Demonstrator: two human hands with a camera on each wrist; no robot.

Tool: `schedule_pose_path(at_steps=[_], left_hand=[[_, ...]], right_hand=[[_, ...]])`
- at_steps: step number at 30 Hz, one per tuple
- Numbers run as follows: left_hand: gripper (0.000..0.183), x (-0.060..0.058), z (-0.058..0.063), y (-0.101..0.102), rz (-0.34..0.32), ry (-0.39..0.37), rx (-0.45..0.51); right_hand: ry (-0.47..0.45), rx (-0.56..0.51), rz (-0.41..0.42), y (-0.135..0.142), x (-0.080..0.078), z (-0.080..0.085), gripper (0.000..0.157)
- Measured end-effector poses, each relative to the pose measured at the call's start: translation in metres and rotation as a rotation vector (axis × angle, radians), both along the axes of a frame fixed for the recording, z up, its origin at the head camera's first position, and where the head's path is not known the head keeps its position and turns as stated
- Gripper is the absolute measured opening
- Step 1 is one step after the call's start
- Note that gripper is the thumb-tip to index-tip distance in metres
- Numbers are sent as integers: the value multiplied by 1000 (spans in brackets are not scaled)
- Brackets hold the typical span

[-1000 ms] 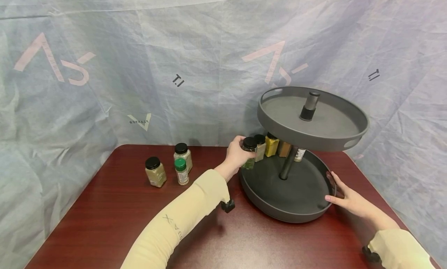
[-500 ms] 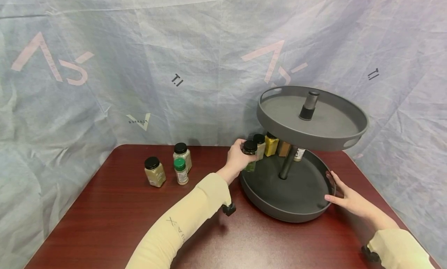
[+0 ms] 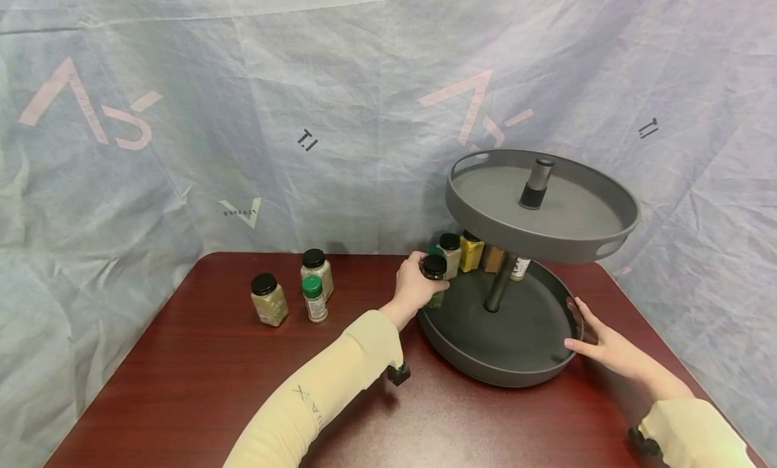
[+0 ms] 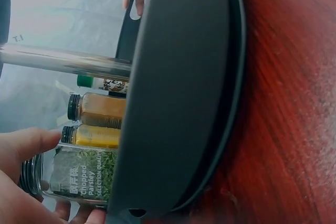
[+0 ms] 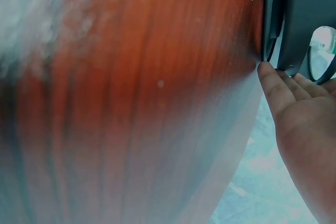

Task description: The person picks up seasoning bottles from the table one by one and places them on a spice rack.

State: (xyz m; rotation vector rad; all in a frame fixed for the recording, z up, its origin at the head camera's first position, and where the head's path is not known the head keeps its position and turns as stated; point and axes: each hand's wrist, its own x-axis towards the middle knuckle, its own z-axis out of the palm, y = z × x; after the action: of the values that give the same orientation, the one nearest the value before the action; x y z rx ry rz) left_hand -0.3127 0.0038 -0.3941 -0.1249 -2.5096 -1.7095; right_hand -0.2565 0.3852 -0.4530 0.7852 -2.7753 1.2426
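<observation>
My left hand (image 3: 415, 287) grips a black-lidded jar of chopped parsley (image 4: 86, 174) between thumb and fingers. The jar is upright inside the left rim of the lower tier of a dark grey two-tier turntable (image 3: 485, 370); its base is hidden behind the tier's wall in the left wrist view. At the opposite side, my right hand (image 3: 616, 350) rests spread against the tier's rim by the handle cutout, thumb apart from the straight fingers. Behind the parsley stand a beige spice jar (image 3: 450, 257), a yellow one (image 3: 471, 253), a brown one (image 3: 493, 259) and a white-labelled bottle (image 3: 519, 269).
Two black-lidded jars, one greenish (image 3: 270, 303) and one pale (image 3: 318, 274), stand on the red-brown table (image 3: 182, 373) at left with a green-capped shaker (image 3: 315, 301). The upper tier (image 3: 540, 242) overhangs the lower jars. A fabric backdrop (image 3: 340, 117) hangs behind.
My left hand has moved the parsley jar a little toward the front of the tier, and a green cap now shows behind it. The right hand stays at the rim.
</observation>
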Motion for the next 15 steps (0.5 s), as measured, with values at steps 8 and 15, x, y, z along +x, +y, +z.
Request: schedule_pose_path(at_steps=[8, 15], left_hand=[[57, -2, -8, 1, 18, -2, -48], [58, -3, -11, 1, 22, -2, -82]], right_hand=[[4, -11, 6, 0, 0, 0, 88], [5, -16, 6, -1, -1, -1, 88]])
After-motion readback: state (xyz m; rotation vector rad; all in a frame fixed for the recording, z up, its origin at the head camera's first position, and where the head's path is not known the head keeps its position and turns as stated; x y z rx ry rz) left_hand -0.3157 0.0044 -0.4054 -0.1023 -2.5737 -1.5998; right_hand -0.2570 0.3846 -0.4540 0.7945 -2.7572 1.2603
